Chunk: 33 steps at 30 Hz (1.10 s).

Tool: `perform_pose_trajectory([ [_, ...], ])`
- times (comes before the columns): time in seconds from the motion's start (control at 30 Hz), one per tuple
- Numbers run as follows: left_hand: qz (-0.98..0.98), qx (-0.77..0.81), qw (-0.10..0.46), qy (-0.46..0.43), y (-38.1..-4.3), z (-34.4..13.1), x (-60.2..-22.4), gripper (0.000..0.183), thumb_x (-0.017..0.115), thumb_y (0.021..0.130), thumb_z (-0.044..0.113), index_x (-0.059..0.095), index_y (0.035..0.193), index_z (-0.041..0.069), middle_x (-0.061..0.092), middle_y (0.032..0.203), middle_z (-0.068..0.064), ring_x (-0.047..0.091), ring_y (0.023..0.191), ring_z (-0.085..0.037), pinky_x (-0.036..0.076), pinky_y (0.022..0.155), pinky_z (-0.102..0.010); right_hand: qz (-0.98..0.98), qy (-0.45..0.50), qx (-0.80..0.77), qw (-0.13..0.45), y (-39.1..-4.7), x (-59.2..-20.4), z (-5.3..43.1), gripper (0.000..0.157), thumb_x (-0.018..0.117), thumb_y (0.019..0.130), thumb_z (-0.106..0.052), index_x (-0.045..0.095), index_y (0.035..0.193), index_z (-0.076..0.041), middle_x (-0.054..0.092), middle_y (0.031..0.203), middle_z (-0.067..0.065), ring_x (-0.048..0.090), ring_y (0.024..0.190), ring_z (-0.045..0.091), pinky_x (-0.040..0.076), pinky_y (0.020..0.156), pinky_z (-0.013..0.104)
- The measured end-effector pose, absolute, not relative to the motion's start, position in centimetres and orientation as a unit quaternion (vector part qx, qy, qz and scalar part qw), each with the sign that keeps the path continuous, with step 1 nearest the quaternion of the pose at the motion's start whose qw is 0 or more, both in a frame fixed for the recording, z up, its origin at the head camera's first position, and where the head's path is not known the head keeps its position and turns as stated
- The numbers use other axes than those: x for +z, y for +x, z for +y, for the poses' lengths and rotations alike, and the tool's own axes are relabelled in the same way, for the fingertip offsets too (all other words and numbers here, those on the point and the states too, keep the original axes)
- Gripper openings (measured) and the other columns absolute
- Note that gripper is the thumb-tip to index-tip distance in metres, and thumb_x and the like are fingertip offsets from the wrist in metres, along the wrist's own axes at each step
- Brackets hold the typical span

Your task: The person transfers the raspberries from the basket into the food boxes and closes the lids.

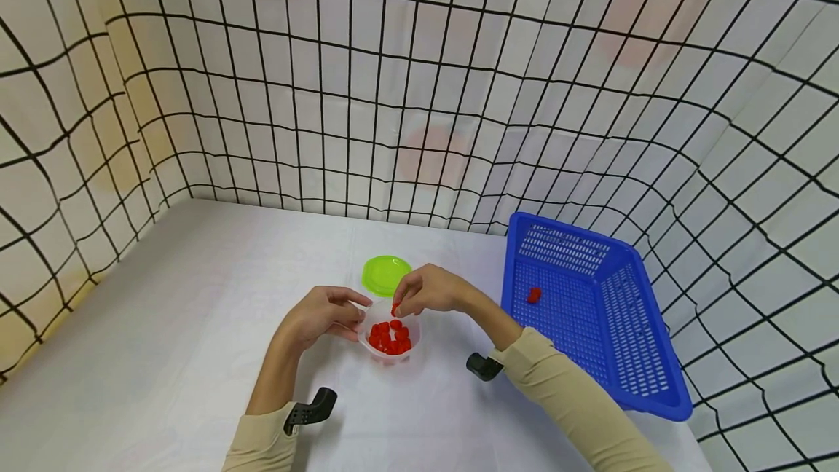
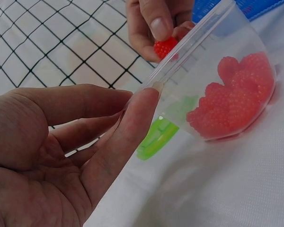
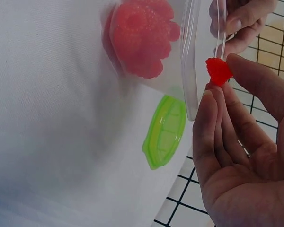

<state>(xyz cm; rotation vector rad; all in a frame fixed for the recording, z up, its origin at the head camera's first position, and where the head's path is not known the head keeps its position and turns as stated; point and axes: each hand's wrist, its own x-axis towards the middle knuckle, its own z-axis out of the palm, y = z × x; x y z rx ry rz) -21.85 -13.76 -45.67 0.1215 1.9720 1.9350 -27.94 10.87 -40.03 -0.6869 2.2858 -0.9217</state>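
Note:
A clear plastic bowl (image 1: 416,326) with a pile of red raspberries (image 2: 236,94) in it stands on the white table. My left hand (image 1: 328,314) holds the bowl's rim at its left side, thumb and fingers meeting at the edge in the left wrist view. Over the far right of the rim, my right hand (image 1: 429,290) pinches one raspberry (image 3: 218,71) between thumb and fingertips. Just behind the bowl lies a bright green lid (image 1: 385,275), partly seen through the bowl's wall in the left wrist view.
On the right stands a blue plastic basket (image 1: 573,228) with perforated sides, a small red piece (image 1: 534,295) inside it. Black wire mesh (image 1: 406,104) backed by white sheeting surrounds the table (image 1: 197,297) at the back and sides.

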Motion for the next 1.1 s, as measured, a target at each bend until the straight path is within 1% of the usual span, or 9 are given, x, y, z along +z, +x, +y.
perform_pose_trajectory([
  [0.37, 0.701, 0.687, 0.189, 0.038, -21.86, -13.74, -45.61, 0.035, 0.062, 0.093, 0.004, 0.063, 0.124, -0.013, 0.066, 0.081, -0.008, 0.064, 0.072, -0.019, 0.065, 0.069, -0.035, 0.854, -0.248, -0.352, 0.292, -27.77, -40.1, 10.88, 0.015, 0.075, 0.089, -0.024, 0.076, 0.099, -0.013, 0.077, 0.09, -0.001, 0.07, 0.099, 0.032, 0.057, 0.093, 0.052],
  [0.57, 0.697, 0.69, 0.191, 0.041, -21.83, -13.78, -45.51, 0.035, 0.062, 0.094, 0.004, 0.062, 0.125, -0.013, 0.066, 0.08, -0.007, 0.064, 0.072, -0.018, 0.065, 0.069, -0.035, 0.851, -0.252, -0.351, 0.298, -27.84, -40.16, 10.83, 0.018, 0.075, 0.088, -0.023, 0.075, 0.101, -0.011, 0.077, 0.09, -0.001, 0.071, 0.095, 0.026, 0.057, 0.094, 0.051],
  [0.73, 0.7, 0.688, 0.19, 0.038, -21.91, -13.76, -45.64, 0.034, 0.062, 0.094, 0.004, 0.063, 0.124, -0.012, 0.067, 0.081, -0.008, 0.064, 0.072, -0.019, 0.065, 0.069, -0.035, 0.851, -0.256, -0.348, 0.3, -27.83, -40.09, 10.86, 0.023, 0.075, 0.087, -0.023, 0.075, 0.104, -0.007, 0.077, 0.09, -0.001, 0.071, 0.098, 0.03, 0.057, 0.094, 0.052],
  [0.9, 0.701, 0.687, 0.188, 0.031, -21.98, -13.66, -45.73, 0.031, 0.062, 0.093, 0.003, 0.065, 0.121, -0.01, 0.067, 0.081, -0.009, 0.064, 0.071, -0.02, 0.065, 0.069, -0.036, 0.852, -0.256, -0.346, 0.298, -27.79, -40.05, 10.88, 0.021, 0.074, 0.088, -0.022, 0.075, 0.104, -0.008, 0.077, 0.089, -0.001, 0.071, 0.099, 0.031, 0.057, 0.094, 0.053],
  [1.1, 0.706, 0.683, 0.187, 0.032, -21.96, -13.62, -45.75, 0.03, 0.062, 0.093, 0.003, 0.066, 0.12, -0.009, 0.067, 0.081, -0.008, 0.065, 0.071, -0.02, 0.065, 0.07, -0.036, 0.854, -0.258, -0.346, 0.292, -27.88, -40.15, 10.87, 0.019, 0.074, 0.088, -0.023, 0.076, 0.102, -0.009, 0.076, 0.09, -0.001, 0.07, 0.097, 0.029, 0.058, 0.092, 0.05],
])
